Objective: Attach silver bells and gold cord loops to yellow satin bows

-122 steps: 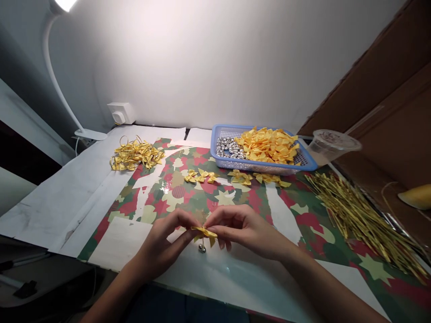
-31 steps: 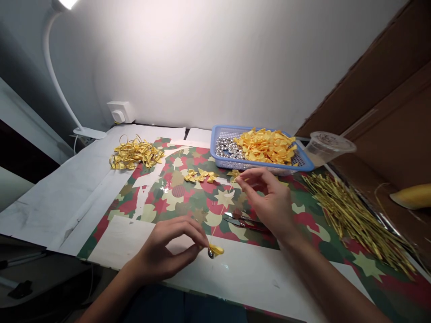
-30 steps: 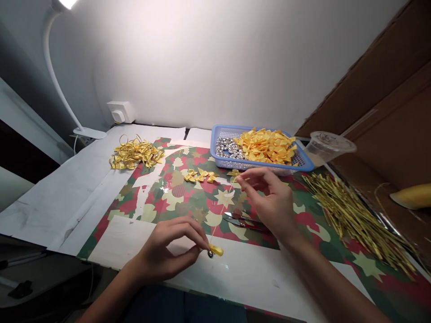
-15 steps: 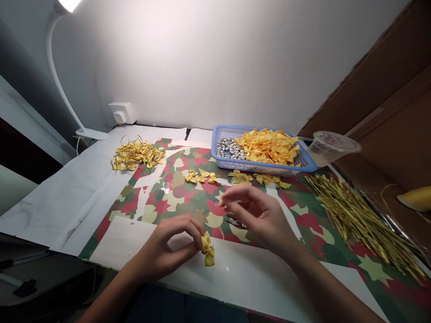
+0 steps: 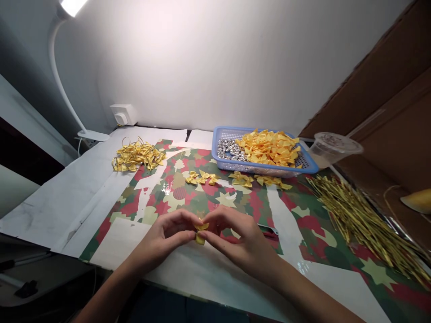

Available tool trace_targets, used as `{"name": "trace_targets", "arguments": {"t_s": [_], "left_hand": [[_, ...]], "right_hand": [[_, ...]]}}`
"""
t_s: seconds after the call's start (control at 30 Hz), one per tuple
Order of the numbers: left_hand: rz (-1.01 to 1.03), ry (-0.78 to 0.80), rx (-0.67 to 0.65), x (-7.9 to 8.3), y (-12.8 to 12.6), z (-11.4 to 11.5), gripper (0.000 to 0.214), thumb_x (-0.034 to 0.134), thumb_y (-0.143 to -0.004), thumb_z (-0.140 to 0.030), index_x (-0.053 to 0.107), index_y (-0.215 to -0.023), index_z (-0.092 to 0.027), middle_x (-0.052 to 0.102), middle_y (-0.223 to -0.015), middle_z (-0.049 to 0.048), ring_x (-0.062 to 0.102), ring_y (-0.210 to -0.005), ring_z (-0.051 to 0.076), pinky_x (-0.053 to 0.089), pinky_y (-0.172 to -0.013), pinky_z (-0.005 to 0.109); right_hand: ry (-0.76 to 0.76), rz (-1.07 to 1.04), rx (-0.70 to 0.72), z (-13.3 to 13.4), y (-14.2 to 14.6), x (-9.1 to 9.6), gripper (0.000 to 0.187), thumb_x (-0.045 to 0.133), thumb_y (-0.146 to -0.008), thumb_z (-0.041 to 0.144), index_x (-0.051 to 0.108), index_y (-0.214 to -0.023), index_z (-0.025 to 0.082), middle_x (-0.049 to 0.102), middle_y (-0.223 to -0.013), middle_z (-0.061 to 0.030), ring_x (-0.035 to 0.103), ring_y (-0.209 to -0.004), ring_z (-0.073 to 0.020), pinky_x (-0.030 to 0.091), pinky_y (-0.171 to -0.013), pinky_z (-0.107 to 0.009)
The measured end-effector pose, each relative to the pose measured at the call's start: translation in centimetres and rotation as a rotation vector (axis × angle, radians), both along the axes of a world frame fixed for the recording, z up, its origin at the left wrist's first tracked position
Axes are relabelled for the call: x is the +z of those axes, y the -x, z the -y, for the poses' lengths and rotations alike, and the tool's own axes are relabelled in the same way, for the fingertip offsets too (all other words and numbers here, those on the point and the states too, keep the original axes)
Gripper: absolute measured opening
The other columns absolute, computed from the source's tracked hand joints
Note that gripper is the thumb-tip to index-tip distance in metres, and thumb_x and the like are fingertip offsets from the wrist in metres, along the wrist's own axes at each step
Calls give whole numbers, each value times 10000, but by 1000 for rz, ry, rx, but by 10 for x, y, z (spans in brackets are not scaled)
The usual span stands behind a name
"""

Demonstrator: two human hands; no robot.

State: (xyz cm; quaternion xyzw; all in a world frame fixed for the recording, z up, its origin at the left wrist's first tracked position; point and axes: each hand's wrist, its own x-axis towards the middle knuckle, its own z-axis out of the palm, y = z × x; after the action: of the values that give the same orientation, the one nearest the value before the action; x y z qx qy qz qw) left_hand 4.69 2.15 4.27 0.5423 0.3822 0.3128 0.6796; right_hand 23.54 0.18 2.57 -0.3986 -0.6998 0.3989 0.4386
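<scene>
Between the fingertips of both hands is a small yellow ribbon bow [image 5: 201,237], held above the white paper at the front of the table. My left hand [image 5: 168,235] pinches it from the left. From the other side, my right hand [image 5: 237,231] grips it with thumb and forefinger; the fingers cover much of the bow. Partly behind the right hand lies a thin tool [image 5: 269,231], its kind unclear. Beyond the hands, several yellow bows [image 5: 204,178] rest in a row on the patterned sheet [image 5: 178,197].
A blue basket [image 5: 266,170] holds yellow bows [image 5: 269,146] and silver beads [image 5: 230,149]. Gold twist ties [image 5: 363,220] lie at right, near a lidded plastic tub [image 5: 333,146] and cardboard [image 5: 380,89]. Bows with gold ties [image 5: 138,154] are heaped at left, before a lamp [image 5: 60,76].
My right hand has moved left and down to the bow and closed on it beside my left hand. The bow has shifted slightly left and up, and the thin tool is more exposed.
</scene>
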Motion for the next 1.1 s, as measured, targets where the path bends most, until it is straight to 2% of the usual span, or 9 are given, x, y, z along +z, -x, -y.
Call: {"name": "trace_targets", "arguments": {"t_s": [0.1, 0.23, 0.33, 0.43, 0.6, 0.8, 0.93, 1.03, 1.1], "left_hand": [[23, -14, 14, -3, -1, -1, 140, 656, -795, -155, 659, -928, -198, 694, -865, 15, 663, -878, 156, 517, -786, 224], [24, -24, 64, -6, -2, -1, 167, 674, -791, -163, 653, -951, -205, 695, -905, 14, 678, -876, 156, 538, -778, 222], [8, -41, 101, -7, -1, 0, 166, 705, -766, -171, 662, -924, -200, 690, -917, 11, 673, -891, 152, 541, -781, 209], [-28, -30, 164, -7, 0, -1, 194, 735, -741, -193, 654, -917, -202, 693, -903, 7, 669, -896, 152, 544, -778, 206], [-47, 45, 230, -6, 0, -4, 232, 759, -715, -247, 637, -909, -211, 679, -894, -7, 674, -837, 143, 542, -685, 184], [-100, 54, 124, -6, -1, -4, 134, 710, -759, -282, 692, -850, -185, 702, -822, 9, 658, -805, 139, 506, -708, 187], [-122, 64, 147, -7, -2, -5, 177, 710, -750, -315, 672, -862, -183, 697, -817, 10, 649, -787, 149, 495, -690, 204], [-155, 50, 141, -6, -2, -5, 188, 693, -758, -345, 659, -823, -172, 686, -756, 15, 648, -733, 162, 497, -652, 227], [-185, -10, 120, -5, -2, -4, 181, 656, -788, -350, 679, -825, -175, 701, -787, 32, 657, -759, 178, 511, -682, 247]], "right_hand": [[184, -78, -51, -1, 2, -1, 128, 633, -823, 315, 585, -826, 196, 611, -706, 3, 602, -642, -130, 476, -559, -243], [408, -301, -17, -4, 3, 0, 250, 690, -765, 403, 555, -801, 196, 579, -673, 27, 573, -599, -109, 490, -550, -235], [527, -435, 20, -6, 4, 1, 315, 740, -708, 424, 537, -788, 197, 570, -653, 42, 575, -599, -103, 514, -557, -229], [601, -483, 50, -7, 5, 0, 343, 776, -661, 422, 544, -770, 193, 594, -683, 37, 597, -628, -101, 529, -596, -233], [610, -489, 56, -8, 5, -3, 349, 796, -637, 412, 567, -778, 191, 604, -670, 38, 585, -596, -93, 521, -600, -241], [556, -462, 27, -5, 8, -5, 312, 774, -679, 391, 578, -822, 195, 593, -668, 42, 584, -599, -95, 510, -588, -229], [531, -409, 41, -5, 9, -6, 307, 737, -713, 419, 619, -896, 201, 607, -682, 28, 590, -614, -107, 516, -598, -240], [541, -395, 53, -6, 8, -7, 285, 734, -712, 430, 625, -806, 184, 618, -683, 22, 584, -586, -100, 503, -590, -241], [559, -418, 53, -7, 8, -8, 282, 749, -700, 419, 615, -759, 177, 610, -670, 29, 575, -574, -90, 486, -580, -229]]}}
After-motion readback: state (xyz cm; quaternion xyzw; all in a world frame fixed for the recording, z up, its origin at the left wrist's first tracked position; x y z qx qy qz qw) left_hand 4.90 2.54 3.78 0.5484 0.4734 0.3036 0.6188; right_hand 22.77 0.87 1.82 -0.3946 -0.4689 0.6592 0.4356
